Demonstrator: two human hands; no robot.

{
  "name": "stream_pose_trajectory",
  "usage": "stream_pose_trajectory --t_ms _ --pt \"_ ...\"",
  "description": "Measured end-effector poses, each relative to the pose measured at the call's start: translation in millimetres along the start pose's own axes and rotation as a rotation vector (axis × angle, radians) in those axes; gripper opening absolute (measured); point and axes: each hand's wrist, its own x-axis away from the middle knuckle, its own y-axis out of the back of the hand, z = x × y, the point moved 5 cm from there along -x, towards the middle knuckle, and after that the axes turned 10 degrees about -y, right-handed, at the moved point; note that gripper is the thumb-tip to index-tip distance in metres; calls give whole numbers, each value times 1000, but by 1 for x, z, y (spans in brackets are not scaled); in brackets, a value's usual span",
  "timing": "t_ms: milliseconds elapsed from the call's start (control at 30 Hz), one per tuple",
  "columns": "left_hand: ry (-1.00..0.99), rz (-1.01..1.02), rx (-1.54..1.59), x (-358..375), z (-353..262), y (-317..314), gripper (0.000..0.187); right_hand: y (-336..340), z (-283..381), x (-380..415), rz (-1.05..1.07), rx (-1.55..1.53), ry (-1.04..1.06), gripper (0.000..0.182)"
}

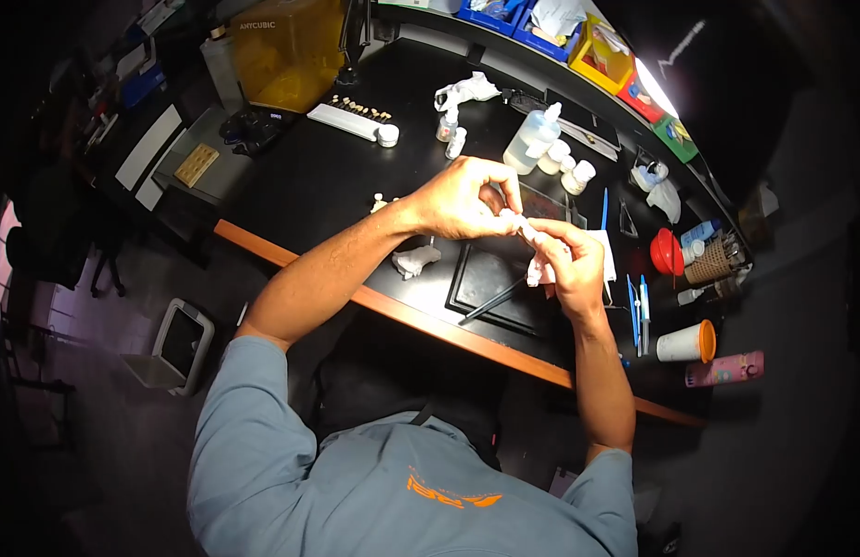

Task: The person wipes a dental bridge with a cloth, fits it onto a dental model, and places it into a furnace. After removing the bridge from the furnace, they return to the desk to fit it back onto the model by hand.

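Note:
Over the black desk, my left hand [465,199] has thumb and index finger pinched at a small pale piece [510,221]. From the right, my right hand [571,263] meets it, fingers curled, its fingertips at the same piece. A crumpled pinkish-white tissue [539,271] pokes out beneath my right fingers. The small piece is mostly covered by fingertips, and its kind cannot be told. Below the hands lies a dark flat tray [490,278] with a dark slim-handled tool [493,304] across its edge. A white plaster-like lump [415,261] sits left of it.
Behind the hands stand a large clear bottle [532,139] and small white-capped bottles [577,176]. A row of tooth-shade tabs [360,110] lies back left. On the right are blue pens [639,316], a white cup [683,343] with orange rim and a red bowl [667,252]. An orange edge [449,336] borders the desk.

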Motion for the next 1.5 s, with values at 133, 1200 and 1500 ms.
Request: stream_pose_trajectory --t_ms 133,1200,1500 --pt "11 14 -8 2 2 1 16 -6 -4 4 -66 -69 48 19" --pt "90 -556 -357 97 -39 117 15 -13 -20 14 -54 -158 167 17" --pt "139 -716 -385 142 -17 95 19 -15 -18 18 -42 -159 167 29"
